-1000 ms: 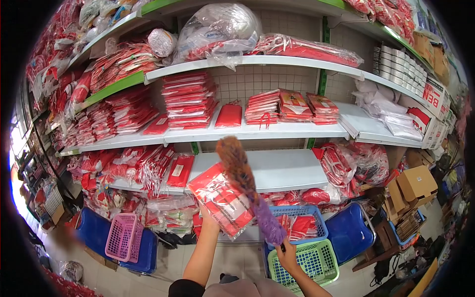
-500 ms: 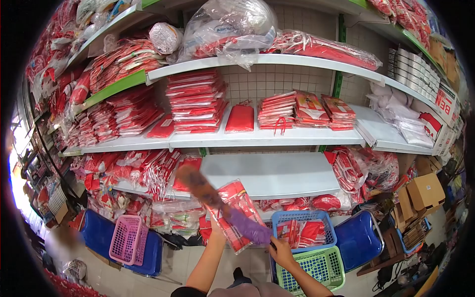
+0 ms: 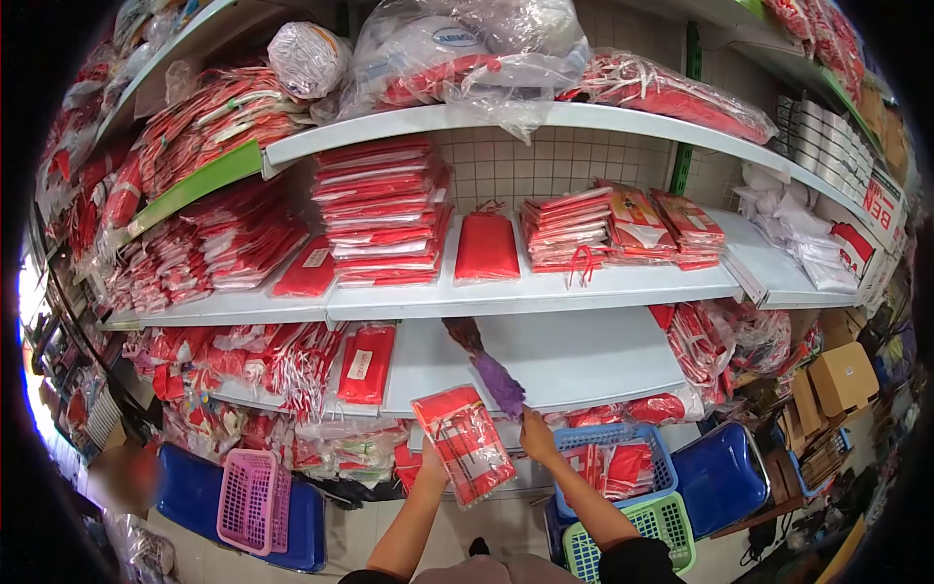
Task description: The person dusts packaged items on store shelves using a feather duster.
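My left hand (image 3: 435,465) is closed on the left edge of a red and white packet (image 3: 465,443) in clear plastic, held tilted in front of the lower shelf. In my right hand (image 3: 537,440) is the handle end of a duster (image 3: 499,386), purple near the hand and brown toward its far end. The duster points up and to the left, its brown tip over the bare white surface of the lower shelf (image 3: 574,355). The handle is mostly hidden by my fingers.
Stacked red packets (image 3: 379,214) fill the middle shelf (image 3: 545,297). Below right, a blue basket (image 3: 669,467) holds packets, with a green basket (image 3: 689,545) in front. A pink basket (image 3: 255,501) stands on a blue chair (image 3: 190,487) at left. Cardboard boxes (image 3: 842,380) stand at right.
The duster has swung off the front of the packet, up over the lower shelf. My right hand has risen with it. The packet stays in my left hand, and the view has shifted slightly.
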`<state>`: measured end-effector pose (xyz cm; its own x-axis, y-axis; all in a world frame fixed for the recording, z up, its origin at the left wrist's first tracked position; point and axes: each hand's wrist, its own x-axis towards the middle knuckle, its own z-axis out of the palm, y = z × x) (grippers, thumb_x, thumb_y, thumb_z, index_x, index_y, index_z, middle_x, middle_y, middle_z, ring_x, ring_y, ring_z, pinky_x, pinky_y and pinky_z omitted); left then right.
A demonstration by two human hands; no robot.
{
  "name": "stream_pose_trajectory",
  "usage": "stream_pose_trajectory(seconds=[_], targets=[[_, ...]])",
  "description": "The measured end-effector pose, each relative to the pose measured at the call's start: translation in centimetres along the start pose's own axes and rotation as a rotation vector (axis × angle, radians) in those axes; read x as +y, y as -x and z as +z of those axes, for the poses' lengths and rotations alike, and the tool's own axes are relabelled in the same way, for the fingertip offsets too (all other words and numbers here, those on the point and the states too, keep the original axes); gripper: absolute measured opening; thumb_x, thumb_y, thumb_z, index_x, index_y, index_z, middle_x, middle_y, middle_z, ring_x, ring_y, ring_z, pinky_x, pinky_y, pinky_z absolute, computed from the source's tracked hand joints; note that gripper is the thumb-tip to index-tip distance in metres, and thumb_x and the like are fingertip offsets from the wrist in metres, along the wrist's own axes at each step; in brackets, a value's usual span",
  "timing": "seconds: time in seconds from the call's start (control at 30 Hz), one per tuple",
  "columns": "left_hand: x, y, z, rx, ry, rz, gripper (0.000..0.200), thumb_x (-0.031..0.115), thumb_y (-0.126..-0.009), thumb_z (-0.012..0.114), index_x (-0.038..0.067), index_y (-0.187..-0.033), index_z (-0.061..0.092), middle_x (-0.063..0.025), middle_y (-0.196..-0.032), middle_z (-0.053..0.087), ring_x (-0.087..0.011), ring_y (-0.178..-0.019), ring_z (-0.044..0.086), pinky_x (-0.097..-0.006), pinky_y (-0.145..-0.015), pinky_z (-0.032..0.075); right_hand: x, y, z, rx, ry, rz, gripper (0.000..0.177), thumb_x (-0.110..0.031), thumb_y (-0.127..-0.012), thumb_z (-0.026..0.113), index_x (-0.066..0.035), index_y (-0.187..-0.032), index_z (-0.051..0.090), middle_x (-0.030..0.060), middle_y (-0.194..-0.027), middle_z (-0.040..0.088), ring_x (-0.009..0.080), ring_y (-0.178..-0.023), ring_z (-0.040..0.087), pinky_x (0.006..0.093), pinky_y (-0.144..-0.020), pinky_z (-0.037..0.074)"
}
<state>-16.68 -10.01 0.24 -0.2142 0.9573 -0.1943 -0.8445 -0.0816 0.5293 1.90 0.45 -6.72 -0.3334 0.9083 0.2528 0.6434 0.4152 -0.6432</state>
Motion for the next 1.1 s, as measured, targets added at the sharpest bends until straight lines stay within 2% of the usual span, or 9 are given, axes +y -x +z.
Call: stream_pose_trajectory(seconds=[0.23, 0.33, 0.43, 0.6, 0.73, 0.77, 0.87, 1.03, 1.1], targets=[[2.0, -1.7, 0.4, -0.035, -0.001, -0.075, 0.045, 0.038, -0.089, 0.039, 0.003, -0.114, 0.051, -0.0135, -0.106, 0.06, -0.0277, -0.092, 0.061, -0.0427, -0.082, 0.05, 4.7, -3.3, 6.3, -0.165, 0.125, -0.002, 0.055, -0.003, -0.075, 0.05, 0.005, -0.127, 0.034, 0.0293, -0.099, 0.048, 0.047, -0.097, 0.048, 0.05, -0.083, 0.041], [2.1, -2.2, 0.5, -0.133, 0.079, -0.127, 0.046, 0.04, -0.089, 0.039, 0.004, -0.114, 0.051, -0.0124, -0.107, 0.06, -0.0269, -0.094, 0.06, -0.0424, -0.083, 0.049, 0.6, -2.8, 2.4, -0.061, 0.177, 0.041, 0.061, -0.013, -0.078, 0.058, -0.002, -0.132, 0.031, 0.0271, -0.107, 0.045, 0.0418, -0.098, 0.048, 0.0463, -0.086, 0.041], [1.3, -2.9, 1.2, -0.189, 0.071, -0.142, 0.046, 0.042, -0.089, 0.039, 0.006, -0.114, 0.052, -0.0103, -0.108, 0.06, -0.0256, -0.095, 0.06, -0.0414, -0.083, 0.049, -4.7, -1.5, -2.5, 0.085, -0.132, -0.124, 0.063, -0.026, -0.081, 0.061, -0.004, -0.133, 0.033, 0.0231, -0.113, 0.045, 0.036, -0.108, 0.046, 0.0422, -0.088, 0.041], [-1.5, -2.5, 6.6, -0.197, -0.17, -0.055, 0.05, 0.035, -0.093, 0.042, 0.011, -0.135, 0.032, -0.0063, -0.117, 0.05, -0.0195, -0.099, 0.054, -0.0345, -0.083, 0.046, -12.7, 2.7, -9.2, -0.159, -0.826, -0.093, 0.056, -0.024, -0.086, 0.055, -0.006, -0.135, 0.035, 0.0192, -0.128, 0.041, 0.0261, -0.121, 0.038, 0.0347, -0.096, 0.036], [-3.0, 0.6, 13.1, -0.222, -0.494, 0.193, 0.06, 0.017, -0.087, 0.057, 0.013, -0.139, 0.027, -0.0075, -0.122, 0.042, -0.0156, -0.1, 0.05, -0.0304, -0.085, 0.043, -8.9, 4.1, -12.3, 0.006, -0.694, -0.039, 0.052, -0.017, -0.089, 0.048, -0.004, -0.136, 0.032, 0.0159, -0.134, 0.038, 0.0234, -0.128, 0.031, 0.0314, -0.101, 0.031], [-3.8, 0.4, 13.1, -0.219, -0.507, 0.221, 0.067, 0.013, -0.082, 0.064, 0.01, -0.138, 0.027, -0.0096, -0.121, 0.042, -0.0147, -0.098, 0.051, -0.0294, -0.086, 0.042, -7.9, 4.4, -13.5, -0.042, -0.977, 0.126, 0.049, -0.012, -0.088, 0.046, -0.003, -0.135, 0.033, 0.0147, -0.13, 0.043, 0.0211, -0.121, 0.039, 0.0296, -0.098, 0.035], [-4.4, 1.1, 13.9, -0.25, -0.647, 0.122, 0.068, 0.015, -0.082, 0.065, 0.009, -0.138, 0.027, -0.0111, -0.126, 0.04, -0.0157, -0.1, 0.052, -0.0284, -0.084, 0.043, -6.0, 5.5, -18.7, -0.087, -1.534, 0.334, 0.041, -0.002, -0.084, 0.044, -0.002, -0.125, 0.042, 0.0108, -0.117, 0.054, 0.0202, -0.105, 0.054, 0.0345, -0.094, 0.042], [-6.1, 3.4, 17.6, -0.46, -0.63, -0.339, 0.051, 0.016, -0.082, 0.066, 0.007, -0.126, 0.041, -0.0063, -0.109, 0.057, -0.0121, -0.097, 0.055, -0.0271, -0.082, 0.045, -2.3, 7.6, -24.8, -0.066, -1.604, 0.387, 0.04, -0.003, -0.082, 0.046, 0.0, -0.122, 0.043, 0.0142, -0.115, 0.054, 0.0234, -0.103, 0.056, 0.0366, -0.092, 0.045], [-7.8, 4.0, 18.1, -0.615, -0.664, -0.312, 0.05, 0.011, -0.081, 0.066, 0.005, -0.125, 0.042, -0.007, -0.112, 0.056, -0.0135, -0.1, 0.054, -0.0282, -0.087, 0.044, -1.4, 8.3, -27.0, -0.11, -1.61, 0.373, 0.039, -0.004, -0.083, 0.046, 0.001, -0.121, 0.043, 0.0143, -0.116, 0.053, 0.0225, -0.105, 0.054, 0.0351, -0.094, 0.044]])
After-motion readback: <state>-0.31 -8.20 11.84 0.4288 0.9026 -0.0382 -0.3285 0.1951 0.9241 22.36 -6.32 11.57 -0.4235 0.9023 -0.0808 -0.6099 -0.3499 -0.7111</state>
